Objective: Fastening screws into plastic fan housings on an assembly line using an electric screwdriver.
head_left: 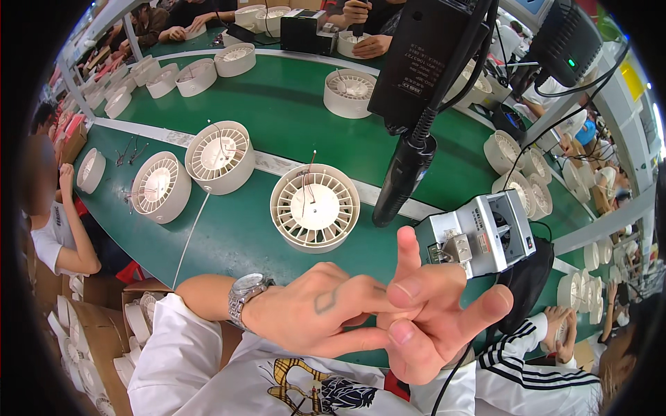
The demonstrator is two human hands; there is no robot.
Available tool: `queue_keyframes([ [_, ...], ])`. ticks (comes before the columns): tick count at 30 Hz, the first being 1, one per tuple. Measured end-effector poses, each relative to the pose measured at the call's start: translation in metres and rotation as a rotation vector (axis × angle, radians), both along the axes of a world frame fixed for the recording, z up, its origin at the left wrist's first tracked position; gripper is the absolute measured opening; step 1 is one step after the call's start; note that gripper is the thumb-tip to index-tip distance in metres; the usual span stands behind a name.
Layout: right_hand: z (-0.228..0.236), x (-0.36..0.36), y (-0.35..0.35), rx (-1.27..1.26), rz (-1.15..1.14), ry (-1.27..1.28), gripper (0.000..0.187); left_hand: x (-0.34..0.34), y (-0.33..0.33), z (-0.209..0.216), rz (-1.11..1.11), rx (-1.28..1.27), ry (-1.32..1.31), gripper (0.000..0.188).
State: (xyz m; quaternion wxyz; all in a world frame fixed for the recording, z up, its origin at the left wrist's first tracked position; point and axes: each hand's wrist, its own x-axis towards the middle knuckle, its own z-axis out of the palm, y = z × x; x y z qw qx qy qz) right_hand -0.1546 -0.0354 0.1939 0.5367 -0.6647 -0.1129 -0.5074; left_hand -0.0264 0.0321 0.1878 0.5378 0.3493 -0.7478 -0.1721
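In front of my chest, over the near edge of the green worktable [236, 243], my two hands meet. My left hand [316, 308], with a metal watch [248, 291] on its wrist, has its fingers closed in against the fingers of my right hand [444, 312]. Whatever they pinch, if anything, is hidden. On my right hand some fingers are stretched and spread, one pointing up, while others bend against the left fingers. Beyond my hands lies a round white fan housing [316, 208] with thin wires. A black electric screwdriver [406, 180] hangs just right of it.
A silver screw feeder [479, 236] stands at right. Two more white housings [218, 156] [161, 186] sit at left. A black box [433, 62] with cables hangs overhead. A co-worker's striped sleeve [534, 353] is at right; another person [62, 229] sits at left.
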Motion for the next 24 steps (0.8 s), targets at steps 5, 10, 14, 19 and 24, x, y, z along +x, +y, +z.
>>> queue_keyframes([
  [5, 0.002, 0.001, 0.002, -0.002, -0.013, -0.004, 0.080, 0.003, 0.004, 0.004, -0.009, 0.114, 0.018, 0.024],
  [10, 0.003, 0.001, 0.005, 0.019, -0.025, -0.026, 0.074, 0.003, 0.005, 0.009, 0.001, 0.217, -0.006, 0.016],
  [14, 0.004, 0.003, 0.012, 0.085, -0.037, -0.054, 0.066, 0.003, 0.004, 0.014, 0.009, 0.185, -0.008, 0.015],
  [19, 0.004, 0.011, 0.015, 0.151, -0.025, -0.155, 0.052, 0.003, 0.004, 0.011, 0.000, 0.164, 0.008, 0.016],
  [24, 0.004, 0.012, 0.016, 0.161, -0.030, -0.170, 0.046, 0.002, 0.005, 0.010, 0.024, 0.089, -0.036, 0.018],
])
